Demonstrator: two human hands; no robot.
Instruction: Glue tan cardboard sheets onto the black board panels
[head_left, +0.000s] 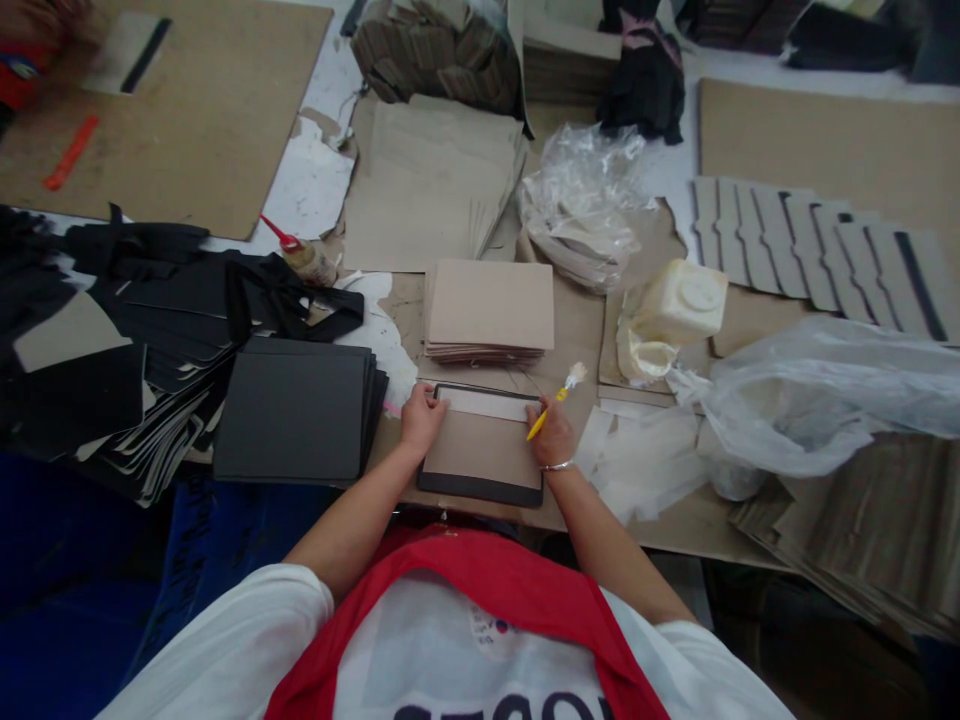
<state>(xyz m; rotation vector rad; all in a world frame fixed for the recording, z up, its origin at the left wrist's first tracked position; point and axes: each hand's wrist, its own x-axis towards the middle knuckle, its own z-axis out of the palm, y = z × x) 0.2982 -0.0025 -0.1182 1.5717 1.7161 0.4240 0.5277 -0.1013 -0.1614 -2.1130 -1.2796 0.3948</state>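
Note:
A black sheet (480,488) lies flat in front of me with a tan card (484,450) on it and a white strip (487,403) along its far edge. My left hand (421,418) presses the left end of the white strip, fingers curled down onto it. My right hand (551,432) rests at the right end of the strip and grips a yellow-handled glue brush (559,396) whose white bristles point up and away.
A stack of tan cards (489,310) sits just beyond the work piece. A stack of black sheets (296,412) lies to the left, a glue bottle (309,260) behind it. A white glue jug (675,310), plastic bags (825,400) and grey boards (817,250) are on the right.

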